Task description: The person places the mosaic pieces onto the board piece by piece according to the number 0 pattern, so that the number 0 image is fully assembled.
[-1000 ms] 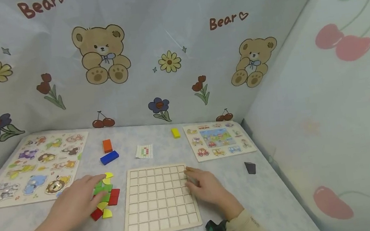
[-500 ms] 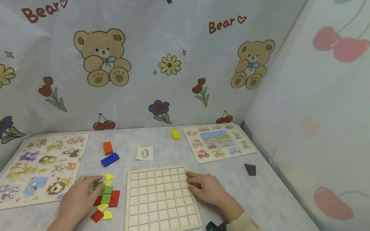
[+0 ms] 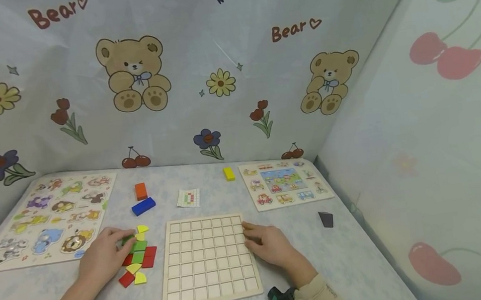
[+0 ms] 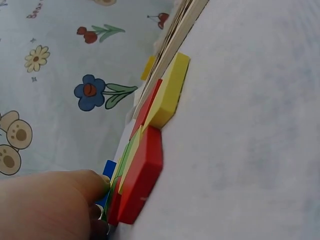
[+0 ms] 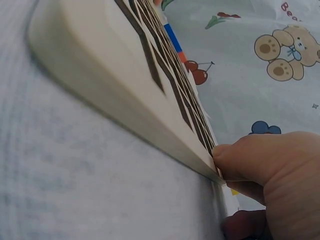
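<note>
My left hand (image 3: 104, 254) is at the left pile of flat tiles, thumb and fingers pinching a green tile (image 3: 126, 240) at the pile's far-left side. Beside it lie green tiles (image 3: 138, 257), a red tile (image 3: 149, 257), a yellow quarter-round tile (image 3: 140, 278) and a nearer red tile (image 4: 142, 175). The wooden grid board (image 3: 210, 261), its square cells bare, lies flat in front of me. My right hand (image 3: 272, 246) rests along its right edge, with the thumb (image 5: 240, 157) touching the edge in the right wrist view; the other fingers are partly hidden.
Behind the pile lie an orange block (image 3: 140, 191) and a blue block (image 3: 144, 206). A small pattern card (image 3: 189, 198) and yellow block (image 3: 229, 173) sit farther back. Picture puzzle boards flank them, an animal one (image 3: 21, 237) and a vehicle one (image 3: 258, 203). A dark piece (image 3: 326, 219) lies right.
My left hand has drawn back slightly toward the left, uncovering more of the green and red tiles, and its fingers have closed together. The right hand stays at the board's edge.
</note>
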{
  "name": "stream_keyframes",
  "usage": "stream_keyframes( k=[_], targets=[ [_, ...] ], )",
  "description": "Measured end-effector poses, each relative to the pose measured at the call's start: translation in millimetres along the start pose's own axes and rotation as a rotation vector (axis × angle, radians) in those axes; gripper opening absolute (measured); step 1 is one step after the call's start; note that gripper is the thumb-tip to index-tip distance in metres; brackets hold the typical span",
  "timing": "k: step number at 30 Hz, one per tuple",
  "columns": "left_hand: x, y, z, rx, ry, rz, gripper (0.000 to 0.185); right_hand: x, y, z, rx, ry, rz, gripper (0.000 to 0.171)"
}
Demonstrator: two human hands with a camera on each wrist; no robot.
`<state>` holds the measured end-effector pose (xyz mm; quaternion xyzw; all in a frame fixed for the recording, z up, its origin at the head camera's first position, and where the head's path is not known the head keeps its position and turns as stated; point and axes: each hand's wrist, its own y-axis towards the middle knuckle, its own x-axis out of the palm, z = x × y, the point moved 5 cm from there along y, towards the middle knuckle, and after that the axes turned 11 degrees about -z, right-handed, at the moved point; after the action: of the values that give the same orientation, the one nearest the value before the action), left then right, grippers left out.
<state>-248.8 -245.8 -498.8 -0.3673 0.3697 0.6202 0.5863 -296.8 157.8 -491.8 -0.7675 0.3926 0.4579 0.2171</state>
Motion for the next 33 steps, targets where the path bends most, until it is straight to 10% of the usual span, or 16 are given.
stream_keyframes(
  k=[14, 33],
  targets=[
    [-4.2, 14.5, 1.1, 0.018, 0.062, -0.094, 0.041, -0.5, 4.1, -0.1, -0.003, -0.031, -0.006, 0.035],
    [0.2, 14.7, 15.6, -0.164, 0.032, -0.099, 0.057, 0.3, -0.3, 2.5, 0.011, 0.006, -0.022, 0.036]
  ],
)
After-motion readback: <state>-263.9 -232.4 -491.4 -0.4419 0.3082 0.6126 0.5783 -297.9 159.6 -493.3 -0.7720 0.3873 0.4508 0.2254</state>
